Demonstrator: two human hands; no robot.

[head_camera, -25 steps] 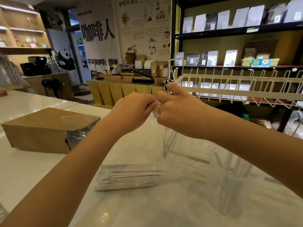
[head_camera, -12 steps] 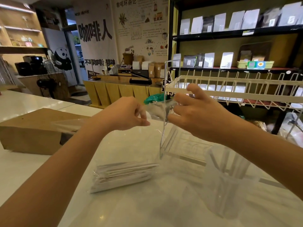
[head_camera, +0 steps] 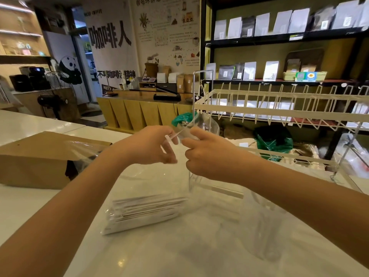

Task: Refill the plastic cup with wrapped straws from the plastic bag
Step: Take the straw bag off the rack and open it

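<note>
A clear plastic bag (head_camera: 201, 125) hangs over the white counter (head_camera: 30, 212), its mouth held up between both hands. My left hand (head_camera: 151, 145) pinches a thin strip of the bag's top edge between thumb and fingers. My right hand (head_camera: 207, 155) grips the opposite edge, close beside it. A bundle of white wrapped straws (head_camera: 143, 213) lies flat in the bag's bottom on the counter. The clear plastic cup (head_camera: 264, 226) stands at the right below my right forearm, blurred behind the bag's film; what it holds cannot be made out.
A brown cardboard box (head_camera: 34, 162) with clear film spilling from it sits at the left. A white wire rack (head_camera: 279, 110) stands at the right, a clear acrylic stand (head_camera: 217, 189) beneath it. Shelves of pouches line the far wall.
My hands were pressed together at the bag's top, then pulled apart and spread its mouth. Now they are close again, slightly lower, with the left hand pinching a thin strip of film.
</note>
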